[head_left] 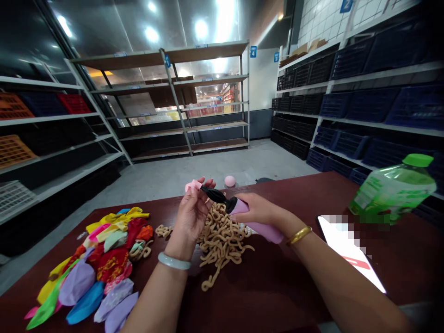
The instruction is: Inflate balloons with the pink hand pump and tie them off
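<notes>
My right hand (258, 209) is wrapped round a lilac hand pump (265, 231) with a black nozzle (215, 194) that points to the left. A small pink balloon (193, 186) is pinched in the fingers of my left hand (194, 210), at the nozzle's tip. How far the balloon's neck sits over the tip is hard to make out. Below both hands lies a heap of tan, curly, noodle-like pieces (224, 236) on the dark red table (277, 286). To the left spreads a pile of deflated balloons (114, 266) in many colours.
A large green-capped bottle (393, 189) and a lit phone (354, 256) are on the table's right side. Beyond the far edge shows a round pink object (230, 181). Metal shelves (208, 125) stand behind, and racks of dark crates (360, 104) line the right.
</notes>
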### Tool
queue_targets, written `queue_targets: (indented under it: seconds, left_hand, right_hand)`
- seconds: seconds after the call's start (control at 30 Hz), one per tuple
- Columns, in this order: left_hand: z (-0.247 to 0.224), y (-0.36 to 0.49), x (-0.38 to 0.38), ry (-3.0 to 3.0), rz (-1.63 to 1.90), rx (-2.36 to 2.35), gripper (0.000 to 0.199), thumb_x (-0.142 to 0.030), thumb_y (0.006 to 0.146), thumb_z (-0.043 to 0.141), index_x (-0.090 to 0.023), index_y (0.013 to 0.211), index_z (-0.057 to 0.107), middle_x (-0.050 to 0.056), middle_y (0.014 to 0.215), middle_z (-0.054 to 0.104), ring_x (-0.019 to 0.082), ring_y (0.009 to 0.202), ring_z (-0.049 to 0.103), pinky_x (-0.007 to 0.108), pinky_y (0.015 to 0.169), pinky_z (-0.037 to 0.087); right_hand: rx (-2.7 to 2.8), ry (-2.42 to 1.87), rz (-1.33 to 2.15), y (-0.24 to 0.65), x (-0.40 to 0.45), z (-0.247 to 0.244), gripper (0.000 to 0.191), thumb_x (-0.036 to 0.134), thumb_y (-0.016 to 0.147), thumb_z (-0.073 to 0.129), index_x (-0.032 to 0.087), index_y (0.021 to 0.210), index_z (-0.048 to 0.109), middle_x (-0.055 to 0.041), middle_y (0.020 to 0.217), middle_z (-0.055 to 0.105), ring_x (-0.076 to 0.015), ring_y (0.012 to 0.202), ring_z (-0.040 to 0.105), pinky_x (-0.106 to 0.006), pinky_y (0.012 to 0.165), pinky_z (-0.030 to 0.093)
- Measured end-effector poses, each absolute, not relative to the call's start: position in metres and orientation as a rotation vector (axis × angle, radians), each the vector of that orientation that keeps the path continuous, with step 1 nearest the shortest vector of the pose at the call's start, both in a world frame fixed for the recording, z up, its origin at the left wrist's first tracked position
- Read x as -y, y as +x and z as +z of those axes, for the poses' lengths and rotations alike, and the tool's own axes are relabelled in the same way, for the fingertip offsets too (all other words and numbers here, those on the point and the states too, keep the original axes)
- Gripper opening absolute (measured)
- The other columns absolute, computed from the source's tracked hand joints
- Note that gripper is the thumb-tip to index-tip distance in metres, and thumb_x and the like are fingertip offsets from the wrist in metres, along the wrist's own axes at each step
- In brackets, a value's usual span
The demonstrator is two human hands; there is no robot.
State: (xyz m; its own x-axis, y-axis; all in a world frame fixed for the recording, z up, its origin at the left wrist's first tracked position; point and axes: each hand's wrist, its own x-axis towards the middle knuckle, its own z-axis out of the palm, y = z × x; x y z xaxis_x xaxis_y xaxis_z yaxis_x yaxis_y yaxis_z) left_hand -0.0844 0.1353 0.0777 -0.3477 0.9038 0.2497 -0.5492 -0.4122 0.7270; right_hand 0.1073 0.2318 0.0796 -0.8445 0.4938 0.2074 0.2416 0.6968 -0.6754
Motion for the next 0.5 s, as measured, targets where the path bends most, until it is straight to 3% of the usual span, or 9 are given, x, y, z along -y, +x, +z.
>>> queue_targets:
  seconds: [0.17,0.3,0.5]
  left_hand:
    - [0.0783,-0.0841,-0.1337,0.843,1.906,-0.646,0.022,-0.03,0.089,0.062,-0.02,0.108,0.067,0.01,0.125,0.063,0.024,0.122,0.056,0.041,0.097,0.051]
    - [0.0809,-0.0834,-0.132,0.891,1.897,-0.62,0.023,-0.032,0.09,0.06,-0.019,0.108,0.067,0.01,0.124,0.064,0.024,0.123,0.054,0.042,0.098,0.05]
    - [0.0794,-0.0814,-0.134,0.894,1.989,-0.7,0.019,-0.033,0.08,0.072,-0.018,0.09,0.067,0.009,0.109,0.07,0.022,0.107,0.064,0.042,0.097,0.05]
  right_hand:
    - [2.514,-0.428,1.107,0.1109,-0.2307,0.083,0.043,0.044,0.076,0.069,0.018,0.11,0.065,-0.0053,0.107,0.069,-0.0224,0.094,0.061,-0.032,0.082,0.046]
    - [2.487,-0.388,1.246,0.116,-0.2283,0.0865,0.053,0.045,0.079,0.068,0.019,0.125,0.059,-0.0062,0.12,0.066,-0.0232,0.105,0.06,-0.033,0.091,0.045]
    - [2.485,-0.349,1.26,0.1149,-0.2299,0.0835,0.055,0.043,0.08,0.068,0.02,0.128,0.057,-0.0055,0.124,0.064,-0.0225,0.108,0.059,-0.033,0.093,0.046]
